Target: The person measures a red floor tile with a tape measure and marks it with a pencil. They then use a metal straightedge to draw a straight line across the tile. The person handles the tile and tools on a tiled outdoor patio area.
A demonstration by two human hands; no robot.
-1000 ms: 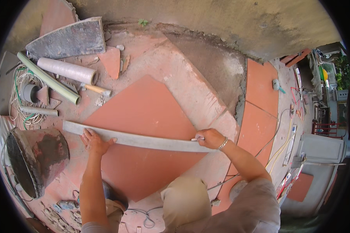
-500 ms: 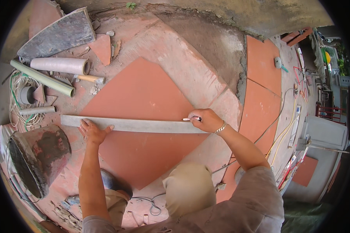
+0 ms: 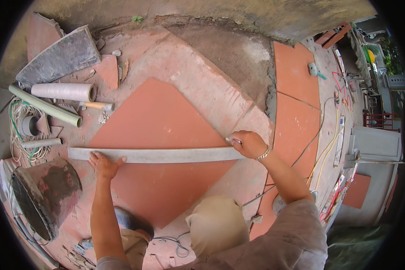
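Observation:
A long grey straightedge (image 3: 180, 155) lies across a large terracotta-coloured tile (image 3: 159, 112) whose far corner is cut off. My left hand (image 3: 104, 165) presses on the bar near its left end, thumb and fingers spread. Over the bar's right end, at the tile's right edge, my right hand (image 3: 249, 145) is closed in a pinch. Between its fingertips is a slim pen-like marker (image 3: 236, 141), mostly hidden by the fingers.
A mortar-crusted bucket (image 3: 58, 184) lies tipped at left, near pipes (image 3: 49, 105), a white roll (image 3: 63, 92), a wooden-handled tool (image 3: 96, 106) and coiled cable. Broken slabs (image 3: 60, 56) lie beyond. At right are laid tiles (image 3: 297, 128) with a mallet (image 3: 313, 69).
My right hand has moved right along the straightedge with the marker, reaching the tile's right edge. My left hand stays pressed on the bar. The whole view has shifted slightly.

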